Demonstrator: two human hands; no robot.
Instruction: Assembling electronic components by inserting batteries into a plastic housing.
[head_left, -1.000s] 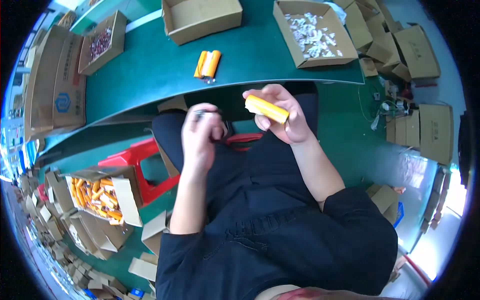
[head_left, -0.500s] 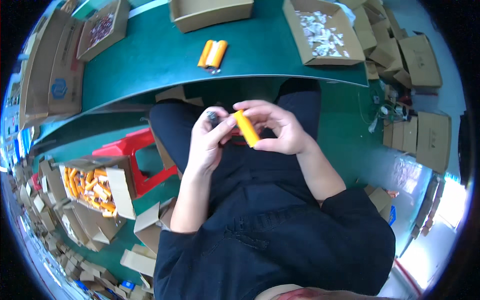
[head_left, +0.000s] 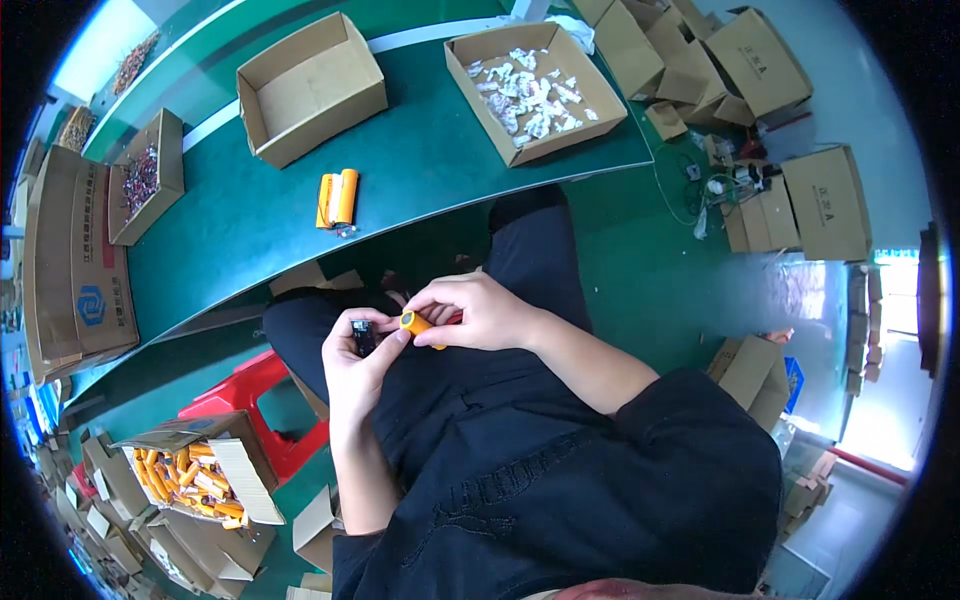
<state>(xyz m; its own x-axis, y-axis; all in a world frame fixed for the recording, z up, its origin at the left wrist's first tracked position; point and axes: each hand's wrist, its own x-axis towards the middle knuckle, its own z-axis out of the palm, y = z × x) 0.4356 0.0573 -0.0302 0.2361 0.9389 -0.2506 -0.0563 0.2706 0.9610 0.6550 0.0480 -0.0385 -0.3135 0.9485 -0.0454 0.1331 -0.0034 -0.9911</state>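
Over my lap, both hands meet around an orange cylindrical battery [head_left: 417, 325], its round end tilted toward me. My right hand [head_left: 482, 312] is closed around the battery's body from the right. My left hand [head_left: 357, 378] is closed, with its thumb tip at the battery's end. A small black rectangular part [head_left: 363, 337] sits in the left fingers; its exact kind is too small to tell. Something red shows beside the right fingers, mostly hidden. On the green table, near its front edge, lies a pack of orange batteries [head_left: 338, 198] with wire ends.
Several boxes stand on the table [head_left: 430, 150]: an open carton [head_left: 258, 125], one with crumpled white pieces [head_left: 515, 150], and one with small dark red parts [head_left: 117, 200]. Left of me are a red stool [head_left: 250, 385] and a carton of orange batteries [head_left: 262, 490].
My view has turned, so the table and boxes sit lower and further left. The battery has been tilted so its round end now shows; both hands stay closed.
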